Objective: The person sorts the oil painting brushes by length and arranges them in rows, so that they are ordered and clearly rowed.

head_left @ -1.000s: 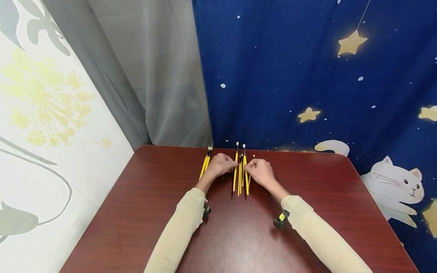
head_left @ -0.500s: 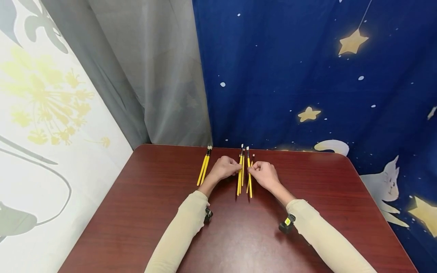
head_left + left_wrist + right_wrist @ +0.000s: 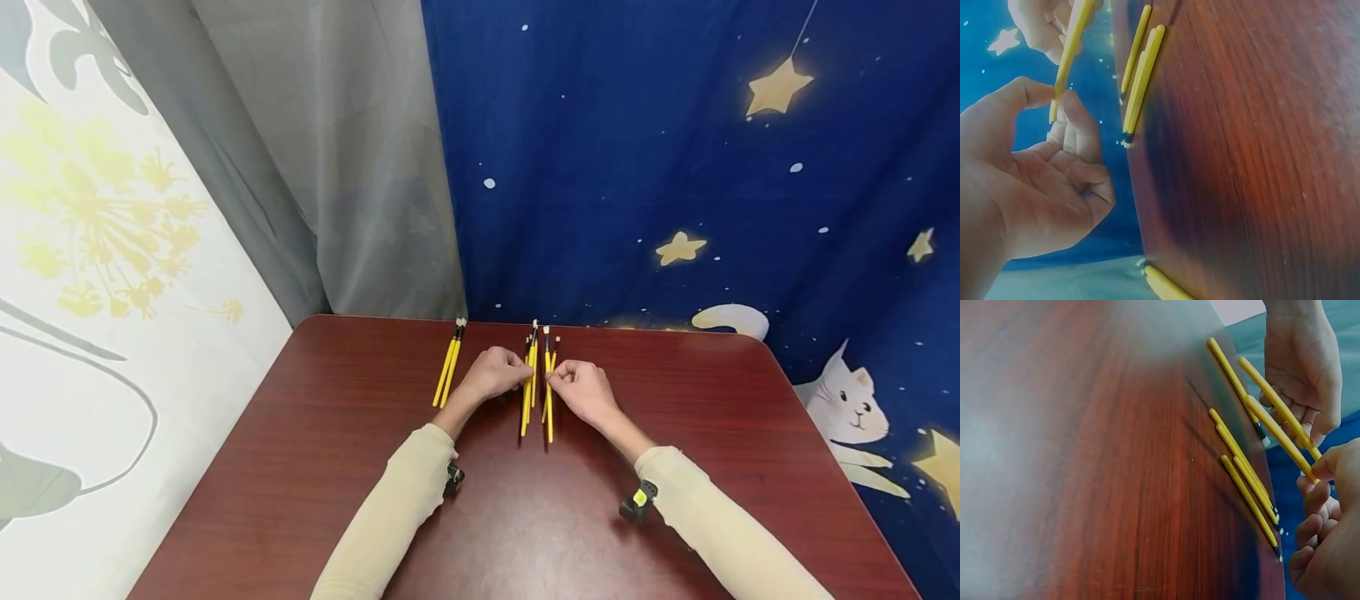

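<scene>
Just below the middle of the head view, the left hand is pinching a yellow-handled paintbrush and the right hand is pinching a second paintbrush, while loose paintbrushes are lying beneath on the wood-grained table; a separate pair of paintbrushes is lying further left.

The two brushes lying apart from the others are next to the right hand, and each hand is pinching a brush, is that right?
Not quite: in the head view, the two brushes lying apart are next to the left hand, not the right hand. Each hand is pinching a brush, yes.
</scene>
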Available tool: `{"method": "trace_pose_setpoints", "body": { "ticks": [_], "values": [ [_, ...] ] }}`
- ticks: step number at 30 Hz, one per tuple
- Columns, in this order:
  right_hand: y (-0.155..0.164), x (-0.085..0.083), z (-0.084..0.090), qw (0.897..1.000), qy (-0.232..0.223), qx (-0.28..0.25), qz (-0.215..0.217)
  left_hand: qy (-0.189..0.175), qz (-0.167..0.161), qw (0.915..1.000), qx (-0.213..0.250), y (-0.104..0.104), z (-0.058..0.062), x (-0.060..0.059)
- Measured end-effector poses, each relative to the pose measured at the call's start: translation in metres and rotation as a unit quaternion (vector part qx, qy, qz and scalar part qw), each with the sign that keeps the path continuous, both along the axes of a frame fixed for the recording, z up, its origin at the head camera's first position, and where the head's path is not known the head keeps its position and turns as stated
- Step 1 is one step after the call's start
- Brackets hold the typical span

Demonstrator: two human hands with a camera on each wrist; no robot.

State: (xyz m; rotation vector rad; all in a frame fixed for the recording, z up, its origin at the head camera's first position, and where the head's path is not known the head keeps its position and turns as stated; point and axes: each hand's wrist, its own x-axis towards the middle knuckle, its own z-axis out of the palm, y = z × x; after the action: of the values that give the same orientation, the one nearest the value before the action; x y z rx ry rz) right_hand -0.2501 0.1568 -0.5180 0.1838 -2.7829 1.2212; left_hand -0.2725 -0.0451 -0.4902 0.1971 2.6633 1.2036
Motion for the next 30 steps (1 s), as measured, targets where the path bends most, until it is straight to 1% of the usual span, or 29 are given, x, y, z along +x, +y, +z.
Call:
{"method": "trace_pose_setpoints", "body": {
  "ticks": [5, 9, 14, 19, 23, 27, 30],
  "values": [
    [0.0, 0.009, 0.003, 1.0, -0.008, 0.005, 0.01, 0.001, -0.012, 0.9998, -0.015, -0.004, -0.002, 0.008],
    [0.001, 0.018, 0.003, 1.0, -0.023, -0.004, 0.019, -0.003, -0.029, 0.9995, -0.008, -0.007, -0.004, 0.017],
    [0.001, 0.028, -0.003, 0.998, -0.044, -0.022, 0.034, -0.008, -0.051, 0.9986, 0.014, -0.01, -0.009, 0.028],
    [0.002, 0.035, -0.011, 0.997, -0.046, -0.035, 0.051, -0.01, -0.058, 0.9982, 0.013, -0.014, -0.013, 0.036],
    [0.002, 0.045, -0.012, 0.996, -0.056, -0.038, 0.053, -0.012, -0.062, 0.998, -0.001, -0.019, -0.014, 0.043],
    [0.001, 0.058, -0.013, 0.995, -0.074, -0.034, 0.058, -0.024, -0.068, 0.9969, -0.031, -0.022, -0.014, 0.051],
    [0.001, 0.066, -0.014, 0.994, -0.09, -0.028, 0.06, -0.035, -0.08, 0.9944, -0.06, -0.024, -0.012, 0.058]
  ]
}}
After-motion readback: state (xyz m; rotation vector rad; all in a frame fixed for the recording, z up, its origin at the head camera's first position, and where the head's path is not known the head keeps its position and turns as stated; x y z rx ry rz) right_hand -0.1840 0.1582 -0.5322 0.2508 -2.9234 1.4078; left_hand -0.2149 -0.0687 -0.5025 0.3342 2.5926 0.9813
